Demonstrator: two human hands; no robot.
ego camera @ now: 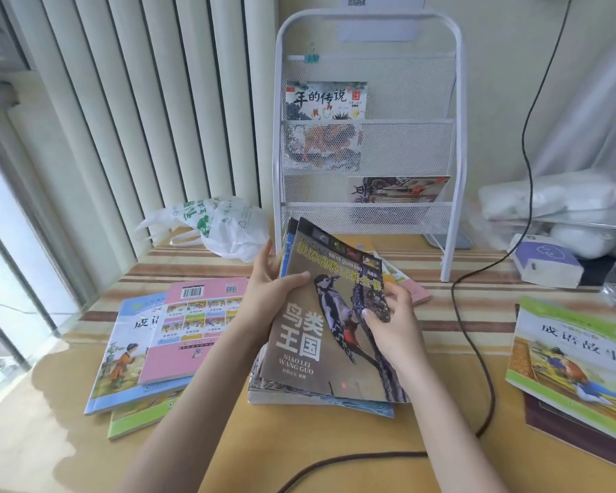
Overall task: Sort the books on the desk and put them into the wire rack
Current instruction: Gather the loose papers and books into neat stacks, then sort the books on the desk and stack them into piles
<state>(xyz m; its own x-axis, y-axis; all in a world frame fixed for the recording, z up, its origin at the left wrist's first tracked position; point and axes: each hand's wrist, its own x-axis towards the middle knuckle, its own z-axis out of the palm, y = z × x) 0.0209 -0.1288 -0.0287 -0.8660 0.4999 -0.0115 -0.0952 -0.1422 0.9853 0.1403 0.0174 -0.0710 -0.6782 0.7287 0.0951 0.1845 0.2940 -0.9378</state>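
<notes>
Left hand: the left hand (269, 297) grips the left edge of the bird book (329, 314), thumb laid across the cover, fingers curled behind it and around the few books held with it.
Right hand: the right hand (392, 325) pinches the right edge of the same bird book, thumb on the cover near the woodpecker picture, fingers curled under.
Held bundle: the bird book fronts a thin bundle tilted up off the centre stack (320, 400); I cannot tell how many books are behind it.
Wire rack: the wire rack (456, 144) stands upright at the far side of the desk (335, 443), just beyond the bundle.
Doing it well: in my judgement, square the bundle's edges first, keep both thumbs firm so the glossy covers don't slide, then lift it over the front mesh of an empty stretch of a pocket, spines down.
Books in rack: two, one in the middle pocket at left, one in the lower pocket at right.
Left pile: three visible, a pink book (196, 325) on top of a blue one and a green one.
Right pile: a green-edged book (576, 354) on a dark one.
Also there: one plastic bag (221, 222), one black cable (477, 350).
</notes>
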